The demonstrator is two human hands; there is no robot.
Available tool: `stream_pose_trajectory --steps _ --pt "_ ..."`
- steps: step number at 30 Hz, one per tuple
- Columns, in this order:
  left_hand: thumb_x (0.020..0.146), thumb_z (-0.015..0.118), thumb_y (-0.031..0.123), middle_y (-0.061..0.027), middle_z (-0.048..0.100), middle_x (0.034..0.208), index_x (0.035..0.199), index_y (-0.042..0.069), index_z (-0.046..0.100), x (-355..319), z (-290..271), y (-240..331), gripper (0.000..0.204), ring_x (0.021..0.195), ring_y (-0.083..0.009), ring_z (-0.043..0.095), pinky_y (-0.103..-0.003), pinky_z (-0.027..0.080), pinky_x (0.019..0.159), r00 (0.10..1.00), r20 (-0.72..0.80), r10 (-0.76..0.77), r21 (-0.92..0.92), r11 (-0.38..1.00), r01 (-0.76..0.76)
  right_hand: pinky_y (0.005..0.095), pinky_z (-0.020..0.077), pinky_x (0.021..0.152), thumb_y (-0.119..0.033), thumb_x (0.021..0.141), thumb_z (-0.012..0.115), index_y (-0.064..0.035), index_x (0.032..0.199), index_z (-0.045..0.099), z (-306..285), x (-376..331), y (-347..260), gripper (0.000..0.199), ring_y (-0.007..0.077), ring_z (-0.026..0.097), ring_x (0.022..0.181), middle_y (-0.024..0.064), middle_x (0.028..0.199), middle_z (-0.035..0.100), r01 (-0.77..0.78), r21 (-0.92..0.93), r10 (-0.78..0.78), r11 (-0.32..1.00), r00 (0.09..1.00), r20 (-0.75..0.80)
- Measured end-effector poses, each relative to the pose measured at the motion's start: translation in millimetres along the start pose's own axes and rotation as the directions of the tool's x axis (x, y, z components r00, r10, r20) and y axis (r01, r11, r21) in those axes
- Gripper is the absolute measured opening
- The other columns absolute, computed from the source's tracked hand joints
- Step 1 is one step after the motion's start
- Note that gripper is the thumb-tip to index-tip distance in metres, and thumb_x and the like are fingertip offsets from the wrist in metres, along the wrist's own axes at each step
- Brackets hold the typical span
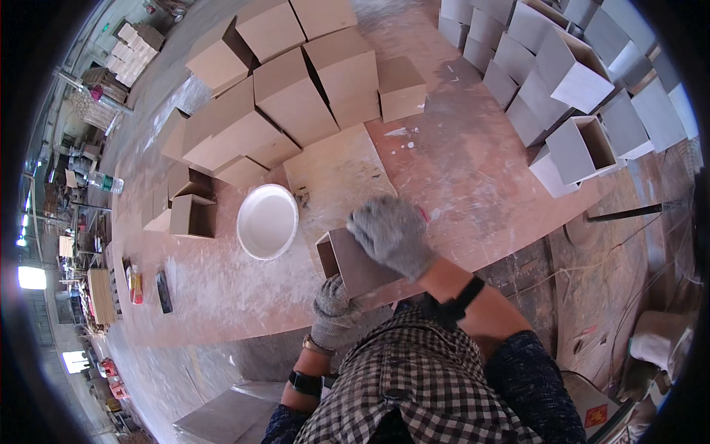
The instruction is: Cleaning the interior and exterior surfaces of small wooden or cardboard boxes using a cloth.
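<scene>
where left hand holds, box (brown) gapes.

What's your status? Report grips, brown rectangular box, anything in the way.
Left grey-gloved grip on brown rectangular box, near its open end. Right grey-gloved grip on box's upper face. Round white bowl to the left, apart, not blocking.
</scene>
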State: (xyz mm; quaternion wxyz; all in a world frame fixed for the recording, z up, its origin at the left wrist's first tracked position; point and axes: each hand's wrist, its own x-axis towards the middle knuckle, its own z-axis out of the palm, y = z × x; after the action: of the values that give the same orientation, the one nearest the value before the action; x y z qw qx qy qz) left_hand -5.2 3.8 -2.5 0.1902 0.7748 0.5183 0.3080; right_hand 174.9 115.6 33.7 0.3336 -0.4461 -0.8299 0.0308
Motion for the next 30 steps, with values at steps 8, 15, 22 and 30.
stream_pose_trajectory --steps 8,15,22,30 --pt "0.076 0.074 0.028 -0.0116 0.066 0.092 0.104 0.009 0.065 22 -17 24 0.035 0.084 -0.0329 0.063 -0.039 0.050 0.073 0.994 0.040 -0.102 -0.033 0.994 0.104 0.0420 0.0465 0.071 -0.028 0.078 0.058 -0.0160 0.098 0.062 -39 -110 -30 0.023 0.0258 0.057 0.087 0.0101 0.093 0.059 0.343 0.150 -0.366 0.927 0.916 0.167" --pt "0.078 0.078 0.033 -0.0009 0.067 0.082 0.092 0.005 0.068 20 -58 20 0.033 0.076 -0.0133 0.061 -0.029 0.049 0.069 0.907 -0.184 -0.380 -0.480 0.840 0.255 0.0379 0.0471 0.064 -0.017 0.086 0.065 -0.0075 0.078 0.060 -90 -94 -9 0.014 0.0296 0.058 0.068 0.0096 0.071 0.059 -0.218 0.260 0.235 0.941 0.971 -0.035" --pt "0.077 0.080 0.028 -0.0032 0.068 0.091 0.096 0.001 0.069 23 -100 44 0.035 0.088 -0.0155 0.063 -0.031 0.052 0.077 0.852 -0.122 -0.508 -0.926 0.368 0.087 0.0229 0.0426 0.054 -0.013 0.098 0.052 -0.0046 0.085 0.048 -50 -121 25 0.015 0.0085 0.051 0.062 0.0073 0.078 0.060 -0.334 0.725 0.382 0.603 0.918 0.105" --pt "0.075 0.080 0.026 -0.0081 0.062 0.114 0.124 0.002 0.053 5 -121 48 0.061 0.101 -0.0205 0.062 -0.039 0.054 0.086 0.784 -0.099 -0.613 -0.984 -0.056 -0.168 0.0364 0.0436 0.057 -0.012 0.091 0.060 -0.0064 0.072 0.053 -44 -68 4 0.020 0.0259 0.054 0.059 0.0090 0.066 0.055 -0.133 0.597 0.131 0.791 0.990 0.047"
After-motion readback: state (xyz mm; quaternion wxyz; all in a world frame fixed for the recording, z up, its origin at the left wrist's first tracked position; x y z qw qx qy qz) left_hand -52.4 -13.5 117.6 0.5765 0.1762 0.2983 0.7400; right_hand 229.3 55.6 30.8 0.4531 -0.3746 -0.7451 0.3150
